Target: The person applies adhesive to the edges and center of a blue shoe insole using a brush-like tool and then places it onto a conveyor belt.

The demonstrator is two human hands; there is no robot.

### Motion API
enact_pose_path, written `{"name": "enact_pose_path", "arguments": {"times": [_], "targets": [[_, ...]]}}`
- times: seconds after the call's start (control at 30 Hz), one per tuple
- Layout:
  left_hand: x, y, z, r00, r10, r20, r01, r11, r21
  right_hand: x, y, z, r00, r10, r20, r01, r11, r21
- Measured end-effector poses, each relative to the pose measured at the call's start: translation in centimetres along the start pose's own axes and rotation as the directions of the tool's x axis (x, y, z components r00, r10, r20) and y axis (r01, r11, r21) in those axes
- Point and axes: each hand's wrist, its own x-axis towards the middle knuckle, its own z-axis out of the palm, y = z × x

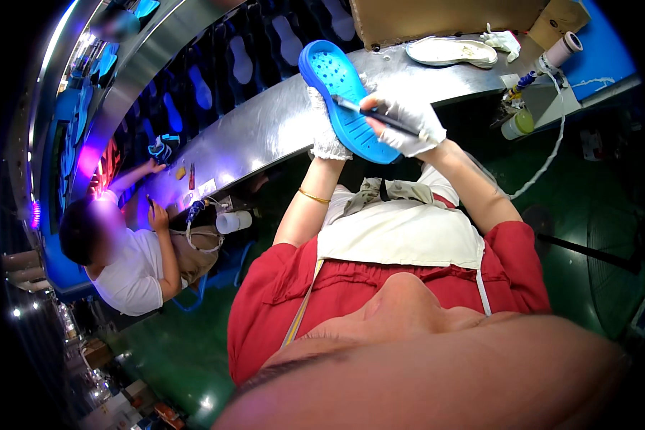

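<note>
A bright blue shoe sole (pixel 350 127), with holes toward its far end and grooves toward its near end, is held up over the metal bench edge. My left hand (pixel 327 132), in a whitish glove, grips it along its left side; part of the fingers is hidden behind the sole. My right hand (pixel 411 123), in a glove that leaves some fingertips bare, is closed around a dark-handled brush (pixel 394 122). The brush's tip meets the sole's inner face near the middle. A white shoe (pixel 451 52) lies on its own at the back right of the bench.
Dark racks bearing several soles (pixel 287 41) run behind the metal bench (pixel 258 129). Cardboard (pixel 437 21), a crumpled glove (pixel 504 41), a pinkish roll (pixel 562 50) and a yellow-lidded jar (pixel 518 124) are at right. A co-worker (pixel 132 265) sits at left.
</note>
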Motion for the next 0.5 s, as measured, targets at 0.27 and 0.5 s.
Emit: {"name": "enact_pose_path", "arguments": {"times": [0.27, 0.5], "targets": [[0.6, 1.9, -1.1, 0.978, -0.049, 0.204, 0.099, 0.966, -0.241, -0.7, -0.6, -0.1, 0.987, 0.098, 0.126, -0.107, 0.992, 0.069], [0.8, 2.2, -0.5, 0.976, -0.01, 0.218, 0.071, 0.959, -0.274, 0.3, 0.2, -0.9, 0.881, 0.391, 0.267, -0.468, 0.807, 0.36]]}}
